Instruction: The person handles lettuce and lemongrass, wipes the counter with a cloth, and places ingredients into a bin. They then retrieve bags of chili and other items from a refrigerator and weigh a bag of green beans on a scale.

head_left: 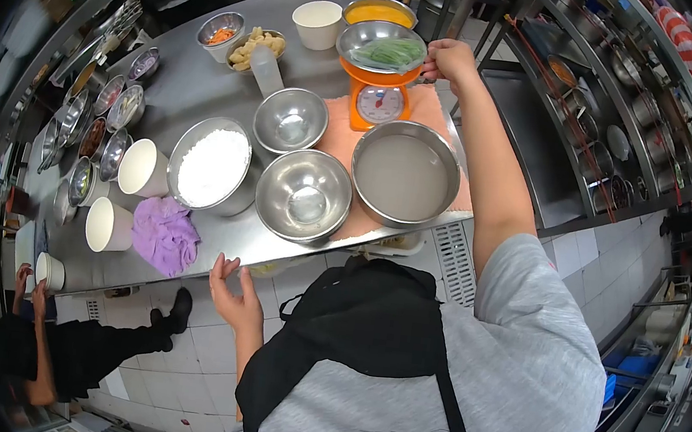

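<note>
My right hand (449,62) reaches to the far side of the table, its fingers closed at the right rim of a metal bowl (349,41) holding green sliced vegetables (390,52). That bowl sits on an orange kitchen scale (378,107) with a round dial. My left hand (236,296) hangs in front of the table's near edge, fingers apart and holding nothing. Nearest to it are a purple cloth (164,236) and an empty steel bowl (304,194). A large pot of cloudy liquid (404,174) stands before the scale.
On the steel table (224,240) are a bowl of white powder (213,168), another steel bowl (290,121), a squeeze bottle (266,70), a bowl of yellow liquid (379,13) and several tubs. Shelves (581,98) stand right. A person (40,352) works at lower left.
</note>
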Demonstrator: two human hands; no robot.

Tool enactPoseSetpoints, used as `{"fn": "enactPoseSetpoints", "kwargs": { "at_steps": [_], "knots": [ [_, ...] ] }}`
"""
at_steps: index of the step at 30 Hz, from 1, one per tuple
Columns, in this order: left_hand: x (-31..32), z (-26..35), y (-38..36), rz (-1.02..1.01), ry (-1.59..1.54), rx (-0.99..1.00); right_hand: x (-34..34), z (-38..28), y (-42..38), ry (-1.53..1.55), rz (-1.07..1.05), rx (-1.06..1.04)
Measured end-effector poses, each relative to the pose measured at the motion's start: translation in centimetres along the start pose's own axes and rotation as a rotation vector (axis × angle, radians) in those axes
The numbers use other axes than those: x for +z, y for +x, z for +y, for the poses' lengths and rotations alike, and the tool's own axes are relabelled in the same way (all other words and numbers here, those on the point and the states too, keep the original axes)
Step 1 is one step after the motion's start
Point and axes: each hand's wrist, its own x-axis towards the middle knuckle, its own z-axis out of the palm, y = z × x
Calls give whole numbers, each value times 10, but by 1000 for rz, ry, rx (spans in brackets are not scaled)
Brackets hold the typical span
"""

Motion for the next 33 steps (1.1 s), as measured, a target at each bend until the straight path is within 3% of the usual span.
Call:
{"fn": "enactPoseSetpoints", "kwargs": {
  "at_steps": [12,22,31,33],
  "knots": [
    [2,5,0,-1,29,10,-34,22,-21,158,-22,-15],
    [9,-9,-5,-56,75,-41,-59,76,-57,260,103,82],
    [21,-31,-4,-405,311,-94,-87,112,-91,267,195,202],
    [28,-59,-10,-507,378,-9,-89,115,-93,258,207,213]
  ]
}}
